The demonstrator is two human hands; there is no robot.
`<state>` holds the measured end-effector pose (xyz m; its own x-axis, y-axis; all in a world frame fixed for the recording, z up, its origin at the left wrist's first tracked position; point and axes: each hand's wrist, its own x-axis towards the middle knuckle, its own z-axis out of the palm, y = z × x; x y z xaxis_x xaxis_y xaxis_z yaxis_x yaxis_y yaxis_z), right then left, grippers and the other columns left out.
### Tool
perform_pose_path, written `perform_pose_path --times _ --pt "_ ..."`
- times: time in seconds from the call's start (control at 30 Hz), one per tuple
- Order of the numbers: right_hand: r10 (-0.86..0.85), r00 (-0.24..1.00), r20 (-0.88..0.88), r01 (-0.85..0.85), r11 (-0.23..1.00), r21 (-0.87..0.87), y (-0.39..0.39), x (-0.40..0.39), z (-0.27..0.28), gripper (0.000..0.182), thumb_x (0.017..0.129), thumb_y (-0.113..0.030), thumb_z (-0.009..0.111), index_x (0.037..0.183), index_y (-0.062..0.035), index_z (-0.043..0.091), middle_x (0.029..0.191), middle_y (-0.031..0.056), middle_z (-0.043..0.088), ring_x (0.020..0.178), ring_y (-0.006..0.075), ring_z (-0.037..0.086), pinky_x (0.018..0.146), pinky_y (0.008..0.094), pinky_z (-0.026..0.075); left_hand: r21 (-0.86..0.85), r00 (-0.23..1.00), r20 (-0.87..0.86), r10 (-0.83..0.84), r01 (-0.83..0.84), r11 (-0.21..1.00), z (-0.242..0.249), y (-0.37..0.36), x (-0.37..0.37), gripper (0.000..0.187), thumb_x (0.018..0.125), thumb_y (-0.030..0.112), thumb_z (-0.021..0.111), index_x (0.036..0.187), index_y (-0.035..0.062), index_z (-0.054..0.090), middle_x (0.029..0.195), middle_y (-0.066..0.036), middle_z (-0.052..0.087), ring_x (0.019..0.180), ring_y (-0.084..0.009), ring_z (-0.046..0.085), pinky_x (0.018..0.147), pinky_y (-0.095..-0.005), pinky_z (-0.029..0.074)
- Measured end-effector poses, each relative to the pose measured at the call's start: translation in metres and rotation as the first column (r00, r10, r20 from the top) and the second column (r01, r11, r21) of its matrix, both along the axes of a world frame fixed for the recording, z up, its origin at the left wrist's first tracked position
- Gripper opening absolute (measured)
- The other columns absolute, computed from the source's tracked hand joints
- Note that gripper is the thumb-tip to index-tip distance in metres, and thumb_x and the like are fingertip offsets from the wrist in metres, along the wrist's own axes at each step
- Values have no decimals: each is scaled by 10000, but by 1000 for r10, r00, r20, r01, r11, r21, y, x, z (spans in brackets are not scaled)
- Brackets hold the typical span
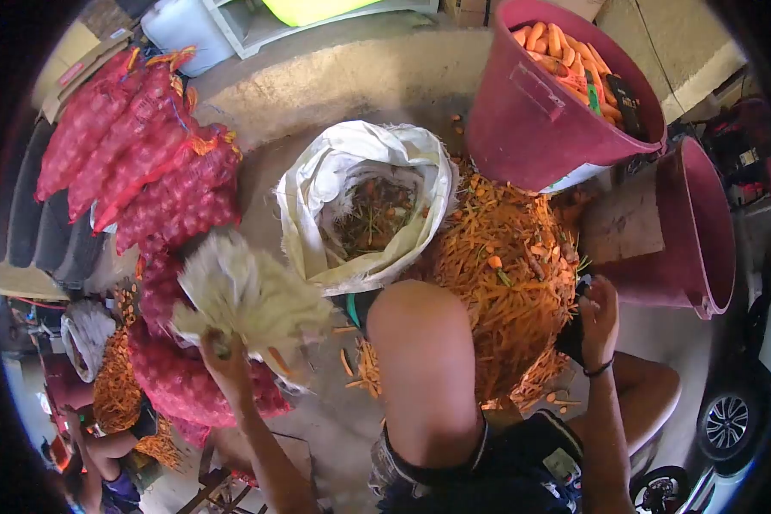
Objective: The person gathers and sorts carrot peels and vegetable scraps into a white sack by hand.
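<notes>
Left hand (224, 355), nearest, left of peel heap (505, 274): fingers closed round gathered neck of white woven sack (244, 295), sack blurred, lifted. Judgement: firm grip on neck, mouth kept open, keeps sack manageable. Right hand (600, 313) at heap's right edge, fingers curled, on dark object; hold unclear. Behind heap to the left: open white sack (364, 206), peelings and green scraps inside. Behind heap to the right: maroon tub (557, 94), carrots inside; second maroon tub (702, 231) tipped, contents hidden. Far left of heap: red mesh onion sacks (146, 163).
</notes>
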<state>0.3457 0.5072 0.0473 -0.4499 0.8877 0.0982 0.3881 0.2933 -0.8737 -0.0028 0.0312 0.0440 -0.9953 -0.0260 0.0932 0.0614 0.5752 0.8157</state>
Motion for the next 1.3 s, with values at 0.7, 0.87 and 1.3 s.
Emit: perform_pose_path --times 0.7,0.87,1.3 --pt "120 905 409 -124 992 -18 -38 1 8 346 860 -83 653 1190 3 596 1067 125 614 972 218 629 813 327 515 -136 750 462 -472 586 799 -329 274 -103 590 846 127 611 1414 141 450 1235 -319 552 1184 -465 515 948 -509 467" --pt "35 890 454 -22 999 -33 -34 27 -3 367 858 -79 656 1209 1 586 1107 143 610 1035 231 618 833 327 514 -298 744 299 -598 668 682 -257 272 -138 744 826 277 681 1454 35 365 1231 -323 568 1177 -434 535 1014 -473 431" --pt "-376 903 209 419 659 -625 1 112 -189 615 899 -628 577 1034 -28 592 979 82 547 861 199 510 786 356 431 125 275 457 -846 922 367 88 338 -8 796 842 521 699 1395 0 464 1426 -244 479 1315 -340 478 1065 -405 398"
